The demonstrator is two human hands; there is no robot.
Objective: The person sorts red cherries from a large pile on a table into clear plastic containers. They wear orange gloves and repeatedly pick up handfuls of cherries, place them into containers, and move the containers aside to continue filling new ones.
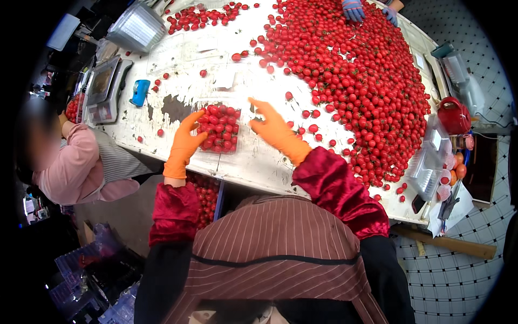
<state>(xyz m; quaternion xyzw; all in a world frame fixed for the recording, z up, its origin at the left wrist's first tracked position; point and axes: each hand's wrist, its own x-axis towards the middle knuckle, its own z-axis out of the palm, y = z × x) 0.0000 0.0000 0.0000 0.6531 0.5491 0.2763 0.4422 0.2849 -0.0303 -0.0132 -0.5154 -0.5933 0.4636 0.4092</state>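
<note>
Table (135, 121): spread before us
Tomato heap (356, 86): loose, to our right
Right hand (275, 129): open, empty
Left hand (184, 141): fingers parted
Clear box (217, 151): between our hands, filled with tomatoes (220, 126); we're probably settling them, the next move calling for gentle levelling

Holds the left hand (185, 141), gloved in orange, left of the frame's middle, with fingers pointing up and rightward and with thumb parted from them. Shows a bare strip at the left wrist (174, 182). Holds the right hand (276, 133), likewise gloved, just above the middle, loosely spread, angled up and leftward. Rests the left forearm (174, 213) nearly upright in the frame, the right forearm (342, 191) slanting in from lower right.
</note>
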